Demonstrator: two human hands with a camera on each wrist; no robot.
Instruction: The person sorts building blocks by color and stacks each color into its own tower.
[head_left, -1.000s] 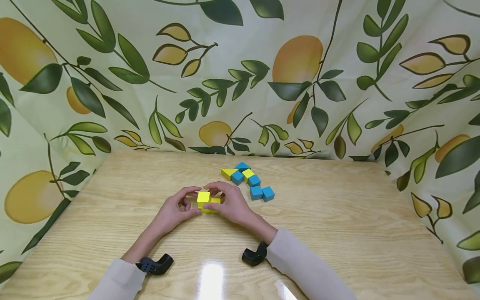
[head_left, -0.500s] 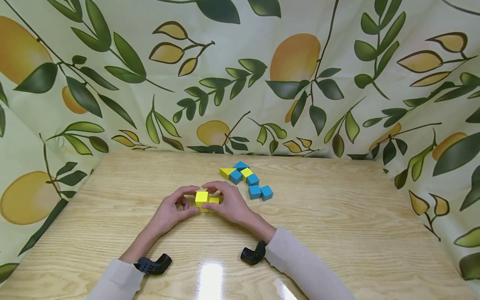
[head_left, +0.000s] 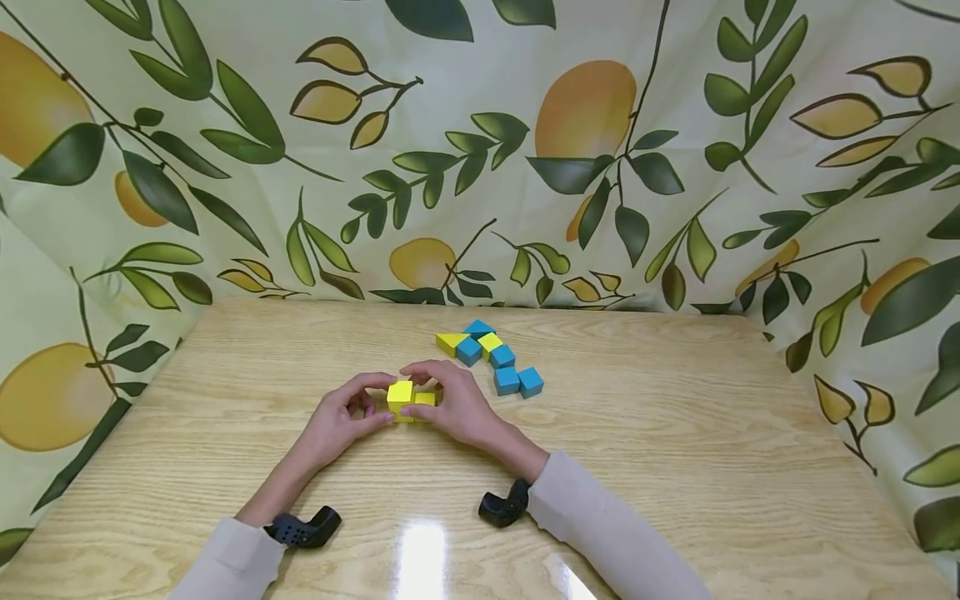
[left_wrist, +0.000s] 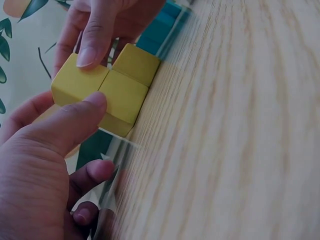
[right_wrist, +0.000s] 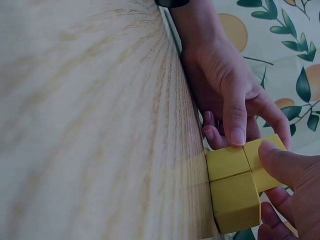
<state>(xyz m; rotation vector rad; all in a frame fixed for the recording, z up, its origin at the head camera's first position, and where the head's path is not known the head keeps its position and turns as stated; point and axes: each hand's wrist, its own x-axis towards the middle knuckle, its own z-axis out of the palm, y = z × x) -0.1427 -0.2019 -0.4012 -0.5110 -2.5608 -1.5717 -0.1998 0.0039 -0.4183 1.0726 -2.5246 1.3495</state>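
Three yellow cubes form a small stepped stack on the table. The upper yellow cube (head_left: 401, 391) sits on the lower left yellow cube (left_wrist: 126, 98), and the lower right yellow cube (head_left: 425, 399) stands against that one's side. My left hand (head_left: 336, 422) pinches the lower left cube, its thumb on the near face just under the seam. From the other side my right hand (head_left: 463, 408) pinches the upper cube, with the thumb on its near face and the fingers behind. The far faces of the cubes are hidden in the wrist views.
Behind and right of the stack lies a loose group: blue cubes (head_left: 506, 381), a yellow cube (head_left: 490, 343), a yellow triangular block (head_left: 452, 344) and a blue triangular block (head_left: 478, 327). Patterned cloth (head_left: 420, 192) hangs behind the wooden table (head_left: 637, 417).
The whole head view has shifted slightly, so everything sits a little further left. Both hands keep their places at the yellow stack, and the loose blocks stay put.
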